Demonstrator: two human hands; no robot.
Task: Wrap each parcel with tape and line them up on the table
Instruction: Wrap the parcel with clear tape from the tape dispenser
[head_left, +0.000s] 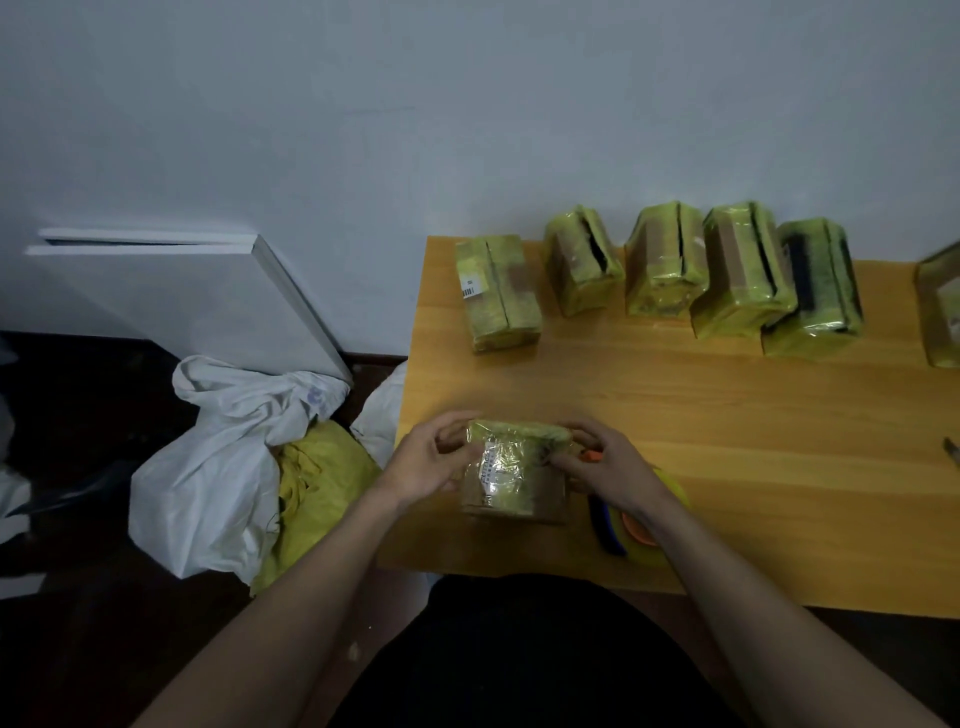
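Parcels number seven: five wrapped in yellow tape stand in a row (660, 270) along the desk's (727, 441) far edge at 12 o'clock, a sixth (940, 306) shows cut off at 2 o'clock, and one box (511, 475), half taped, sits at the near edge. Left grip (426, 460) and right grip (605, 467) each clasp an end of that box. One tape roll (636, 530) lies just at its 3 o'clock. Desk is orange wood against a pale wall; at 9 o'clock a white sack (218, 467) sits on dark floor beside leaning white boards (208, 291).
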